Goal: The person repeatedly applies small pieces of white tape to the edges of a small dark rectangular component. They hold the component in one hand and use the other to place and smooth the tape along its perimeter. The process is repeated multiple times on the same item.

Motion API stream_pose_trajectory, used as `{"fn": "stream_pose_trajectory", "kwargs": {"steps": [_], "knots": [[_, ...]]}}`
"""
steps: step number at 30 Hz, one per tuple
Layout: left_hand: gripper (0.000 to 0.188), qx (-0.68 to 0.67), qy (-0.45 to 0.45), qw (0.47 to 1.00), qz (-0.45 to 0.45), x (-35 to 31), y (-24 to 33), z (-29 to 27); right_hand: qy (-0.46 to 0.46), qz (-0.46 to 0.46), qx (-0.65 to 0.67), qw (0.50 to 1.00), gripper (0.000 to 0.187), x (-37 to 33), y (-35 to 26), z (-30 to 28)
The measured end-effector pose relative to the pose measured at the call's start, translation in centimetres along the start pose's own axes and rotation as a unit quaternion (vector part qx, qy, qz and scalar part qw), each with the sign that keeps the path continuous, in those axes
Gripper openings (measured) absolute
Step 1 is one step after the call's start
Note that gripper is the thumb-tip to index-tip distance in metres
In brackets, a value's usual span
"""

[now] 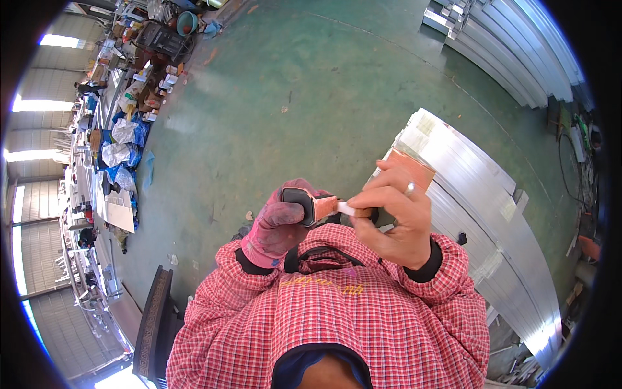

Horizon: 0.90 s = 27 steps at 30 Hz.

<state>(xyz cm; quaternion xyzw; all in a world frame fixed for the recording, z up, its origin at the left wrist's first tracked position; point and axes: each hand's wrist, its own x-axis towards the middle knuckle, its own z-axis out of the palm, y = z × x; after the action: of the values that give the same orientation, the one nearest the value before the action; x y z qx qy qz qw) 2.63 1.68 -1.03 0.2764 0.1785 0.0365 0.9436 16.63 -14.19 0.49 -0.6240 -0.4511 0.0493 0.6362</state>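
My left hand, in a stained pink glove, is closed round a small black block-like object with a reddish-brown piece at its right side. My bare right hand, with a ring on one finger, pinches a small white piece between thumb and fingertips. The white piece meets the end of the reddish-brown one. Beyond the right fingers shows a reddish-brown sheet; whether it is held or lies on the metal behind, I cannot tell. Both hands are in front of my chest.
A stack of long silver metal profiles lies close on my right, with more profiles at the far right. Along the left are bags, boxes and clutter. A dark ornamented panel stands near left. The floor is green.
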Motion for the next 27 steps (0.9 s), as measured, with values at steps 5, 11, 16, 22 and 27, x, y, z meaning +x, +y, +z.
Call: {"fn": "stream_pose_trajectory", "kwargs": {"steps": [5,11,16,22,27], "knots": [[0.03,-0.012,0.0,1.0,0.002,-0.2,0.1,0.0,0.009,-0.006,-0.002,1.0,0.021,0.1,-0.2,0.1],[0.028,-0.004,0.002,1.0,-0.002,-0.2,0.2,0.1,0.021,-0.006,-0.009,1.0,0.021,0.2,-0.2,0.4],[0.03,0.0,-0.009,1.0,0.008,-0.3,0.2,-0.1,-0.005,-0.01,-0.009,1.0,0.021,0.5,-0.3,0.5],[0.032,0.003,0.002,1.0,0.006,-0.7,0.1,-0.8,-0.007,-0.031,-0.027,0.999,0.023,0.4,-0.5,0.9],[0.033,0.005,0.039,0.999,0.001,-0.7,0.1,-0.3,-0.009,-0.046,-0.053,0.997,0.024,0.7,-0.7,1.1]]}}
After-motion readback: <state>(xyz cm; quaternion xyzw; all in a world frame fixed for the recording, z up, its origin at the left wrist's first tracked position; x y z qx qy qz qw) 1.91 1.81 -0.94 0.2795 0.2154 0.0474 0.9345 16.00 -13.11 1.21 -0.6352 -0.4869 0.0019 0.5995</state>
